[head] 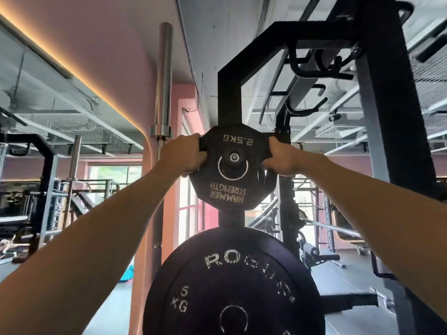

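2.5 kg plate [232, 165] sat on the rack peg [234, 156], above the 5 kg plate [232, 284]. Left hand [183, 156] gripped its rim at 9 o'clock, right hand [281, 158] at 3. Judged rigid, light, rubber-grippy; opposite-edge hold suited.

Weight plate [231, 183]: black, many-sided, lettered 2.5KG and HAMMER STRENGTH upside down in pale print. Hung upright, face-on, by its silver-ringed centre hole on a peg [234, 157] of a black rack post [229, 93]. Gripped at its upper edges by left hand [183, 155] and right hand [281, 157].
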The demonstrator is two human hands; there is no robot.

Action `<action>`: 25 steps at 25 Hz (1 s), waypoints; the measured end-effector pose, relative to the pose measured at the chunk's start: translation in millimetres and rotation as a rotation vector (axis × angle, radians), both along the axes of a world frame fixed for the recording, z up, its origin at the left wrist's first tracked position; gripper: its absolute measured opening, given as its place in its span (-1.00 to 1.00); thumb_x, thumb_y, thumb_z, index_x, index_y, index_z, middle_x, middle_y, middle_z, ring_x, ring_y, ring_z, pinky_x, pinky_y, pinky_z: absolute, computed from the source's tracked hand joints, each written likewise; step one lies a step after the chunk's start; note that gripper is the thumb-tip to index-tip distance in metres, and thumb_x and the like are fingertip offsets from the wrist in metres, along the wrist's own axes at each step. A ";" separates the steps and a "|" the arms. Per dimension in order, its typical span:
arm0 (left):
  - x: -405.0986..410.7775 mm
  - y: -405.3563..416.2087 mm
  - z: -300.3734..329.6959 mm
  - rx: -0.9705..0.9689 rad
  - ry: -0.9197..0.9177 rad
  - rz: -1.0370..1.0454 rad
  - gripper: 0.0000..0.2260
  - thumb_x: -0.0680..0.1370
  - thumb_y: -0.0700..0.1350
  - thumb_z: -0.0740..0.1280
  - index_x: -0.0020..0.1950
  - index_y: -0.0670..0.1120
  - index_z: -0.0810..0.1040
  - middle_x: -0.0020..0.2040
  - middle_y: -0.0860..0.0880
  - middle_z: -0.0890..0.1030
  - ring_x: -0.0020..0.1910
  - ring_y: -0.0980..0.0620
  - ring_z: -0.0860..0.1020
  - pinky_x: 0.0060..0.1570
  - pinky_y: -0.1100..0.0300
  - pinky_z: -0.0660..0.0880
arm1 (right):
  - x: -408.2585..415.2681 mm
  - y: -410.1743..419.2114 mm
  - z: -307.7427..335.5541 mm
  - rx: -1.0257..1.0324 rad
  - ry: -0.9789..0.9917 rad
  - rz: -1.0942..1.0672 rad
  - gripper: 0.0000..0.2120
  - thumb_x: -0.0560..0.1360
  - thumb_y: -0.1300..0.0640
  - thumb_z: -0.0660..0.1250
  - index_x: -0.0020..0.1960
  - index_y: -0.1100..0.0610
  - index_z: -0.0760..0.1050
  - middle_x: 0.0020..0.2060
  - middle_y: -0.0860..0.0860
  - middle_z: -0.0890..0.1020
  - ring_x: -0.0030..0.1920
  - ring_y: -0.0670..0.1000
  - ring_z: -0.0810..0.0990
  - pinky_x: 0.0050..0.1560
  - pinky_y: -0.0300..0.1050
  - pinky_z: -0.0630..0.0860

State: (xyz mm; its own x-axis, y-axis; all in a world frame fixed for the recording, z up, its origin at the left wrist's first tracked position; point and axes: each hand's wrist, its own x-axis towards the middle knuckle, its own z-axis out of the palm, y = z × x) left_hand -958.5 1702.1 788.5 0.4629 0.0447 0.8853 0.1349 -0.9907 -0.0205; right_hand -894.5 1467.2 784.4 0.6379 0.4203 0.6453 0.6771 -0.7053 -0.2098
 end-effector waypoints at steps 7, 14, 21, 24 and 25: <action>62.7 28.2 -10.1 0.061 0.027 -0.086 -0.73 0.59 0.05 0.13 0.14 -0.03 0.11 -0.31 -0.07 0.56 -0.30 -0.16 0.59 -0.11 -0.07 0.56 | 60.3 24.5 -5.6 -0.029 -0.053 -0.124 -0.38 0.50 0.07 0.26 0.42 0.11 0.00 0.30 0.18 0.20 0.28 0.27 0.38 0.26 0.20 0.38; 97.0 39.6 -10.8 0.080 0.063 -0.085 -0.73 0.63 0.04 0.11 0.19 -0.07 0.11 -0.35 -0.04 0.51 -0.35 -0.15 0.56 -0.23 0.01 0.51 | 98.6 35.9 -3.4 0.024 -0.020 -0.093 -0.31 0.45 0.11 0.32 0.45 0.07 0.01 0.30 0.14 0.22 0.28 0.24 0.37 0.23 0.13 0.40; 71.4 19.5 -37.4 -0.024 0.113 -0.026 -0.66 0.65 -0.02 0.08 0.35 -0.13 0.11 -0.25 -0.05 0.47 -0.26 -0.16 0.53 -0.25 0.06 0.33 | 79.0 37.3 -40.4 0.058 0.038 -0.118 -0.38 0.59 -0.01 0.15 0.49 0.17 -0.07 0.40 0.21 0.16 0.36 0.29 0.31 0.34 0.17 0.31; 46.7 16.4 -60.8 -0.035 0.190 -0.043 -0.56 0.65 0.01 0.11 0.46 -0.09 0.07 -0.06 -0.12 0.55 -0.21 -0.10 0.55 -0.27 0.09 0.37 | 64.8 17.7 -67.4 0.010 0.088 -0.069 -0.27 0.58 -0.10 0.20 0.54 0.17 -0.12 0.46 0.20 0.12 0.44 0.25 0.25 0.39 0.12 0.26; 37.2 12.9 -72.9 -0.021 0.244 -0.028 -0.51 0.64 0.06 0.13 0.49 -0.06 0.06 0.08 -0.15 0.55 -0.11 -0.12 0.58 -0.22 0.07 0.41 | 57.7 7.9 -76.5 -0.046 0.107 -0.073 -0.23 0.57 -0.13 0.22 0.55 0.15 -0.13 0.50 0.19 0.08 0.47 0.23 0.22 0.43 0.12 0.24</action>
